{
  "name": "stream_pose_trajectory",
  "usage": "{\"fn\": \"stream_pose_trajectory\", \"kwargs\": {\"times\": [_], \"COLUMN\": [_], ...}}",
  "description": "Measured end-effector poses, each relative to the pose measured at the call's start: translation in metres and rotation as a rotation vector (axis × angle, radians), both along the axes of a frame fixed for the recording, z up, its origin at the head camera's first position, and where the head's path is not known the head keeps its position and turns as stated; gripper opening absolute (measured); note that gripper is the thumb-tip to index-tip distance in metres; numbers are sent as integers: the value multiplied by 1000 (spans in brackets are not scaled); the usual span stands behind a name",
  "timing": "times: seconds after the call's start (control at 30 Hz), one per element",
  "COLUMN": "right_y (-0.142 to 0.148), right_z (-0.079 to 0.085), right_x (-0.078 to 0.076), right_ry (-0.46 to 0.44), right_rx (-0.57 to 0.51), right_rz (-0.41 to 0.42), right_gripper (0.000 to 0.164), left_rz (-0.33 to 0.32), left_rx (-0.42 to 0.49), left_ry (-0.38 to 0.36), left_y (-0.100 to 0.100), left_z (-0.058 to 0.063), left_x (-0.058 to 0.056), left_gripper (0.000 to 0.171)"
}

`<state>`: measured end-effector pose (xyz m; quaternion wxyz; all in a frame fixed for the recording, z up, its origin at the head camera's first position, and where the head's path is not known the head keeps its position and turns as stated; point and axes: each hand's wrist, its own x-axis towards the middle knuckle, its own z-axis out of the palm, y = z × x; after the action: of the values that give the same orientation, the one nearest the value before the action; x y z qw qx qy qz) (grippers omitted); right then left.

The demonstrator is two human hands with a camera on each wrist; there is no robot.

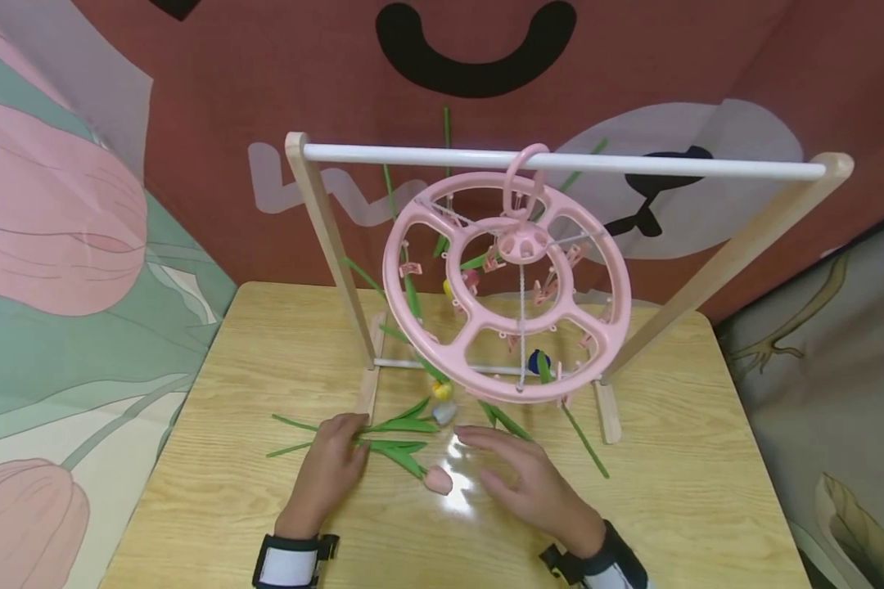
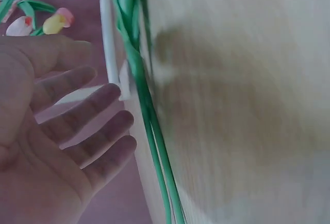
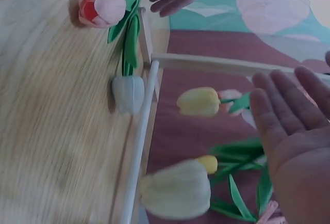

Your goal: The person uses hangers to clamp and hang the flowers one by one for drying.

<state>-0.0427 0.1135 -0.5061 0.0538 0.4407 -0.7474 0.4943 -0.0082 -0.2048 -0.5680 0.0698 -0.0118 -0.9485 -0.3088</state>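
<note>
My left hand hovers over the stems of two artificial tulips lying on the table, one pink and one pale grey-white. In the left wrist view its fingers are spread and relaxed, apart from the green stems. To the right of the tulip heads, my right hand is held in the air with fingers extended, holding nothing. Above and beyond both hands hangs a round pink clip hanger. Tulips hang from it upside down, including a yellow one, a dark blue one and a large whitish one.
The hanger's hook is over the white top bar of a stand with wooden posts. A thin lower bar joins the posts near the wooden table. A printed cloth backdrop stands behind.
</note>
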Motion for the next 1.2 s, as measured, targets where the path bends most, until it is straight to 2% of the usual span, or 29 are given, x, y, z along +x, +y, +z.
{"fn": "stream_pose_trajectory", "kwargs": {"times": [0.23,0.4,0.57,0.7,0.8,1.03,1.2], "right_y": [-23,-36,-46,-57,-64,-80,-85], "right_z": [-5,-11,-19,-27,-33,-49,-53], "right_x": [-10,-19,-27,-30,-30,-29,-28], "right_ry": [-179,-280,-309,-269,-204,96,220], "right_rx": [209,331,426,496,547,603,663], "right_rz": [34,48,40,37,31,-1,-53], "right_gripper": [50,53,56,54,53,47,42], "left_rz": [13,22,8,3,-1,10,6], "left_rx": [-191,-244,-282,-299,-304,-338,-335], "left_ry": [59,116,172,180,179,157,121], "left_y": [-13,-20,-27,-32,-33,-35,-37], "left_z": [-10,-15,-19,-22,-23,-22,-21], "left_x": [8,10,8,7,3,0,-1], "left_gripper": [29,23,15,14,14,16,17]}}
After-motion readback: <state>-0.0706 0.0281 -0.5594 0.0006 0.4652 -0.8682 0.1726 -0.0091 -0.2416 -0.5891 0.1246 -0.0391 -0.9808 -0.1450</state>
